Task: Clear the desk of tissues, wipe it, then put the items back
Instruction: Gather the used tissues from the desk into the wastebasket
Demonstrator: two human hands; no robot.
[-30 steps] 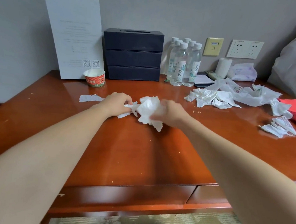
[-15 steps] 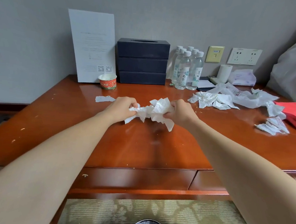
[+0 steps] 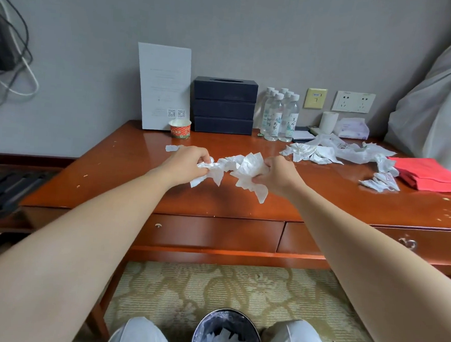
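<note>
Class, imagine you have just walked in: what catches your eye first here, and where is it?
The left hand and right hand grip a crumpled tissue wad between them, over the middle of the desk. A litter of torn tissues covers the desk's right rear, beside a red cloth. On the floor between the knees, a bin holds white tissue.

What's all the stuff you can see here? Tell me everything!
desk: one, reddish-brown, below everything
held tissue: one, white, between both hands
loose tissues: many, white, desk's right
cloth: one, red, right edge
boxes: three, dark, stacked by wall
bottles: about six, clear, beside boxes
cup: one, red-patterned, before sheet
sheet: one, white, against wall
bin: one, dark, floor between knees
left hand: one, gripping held tissue
right hand: one, gripping held tissue
</note>
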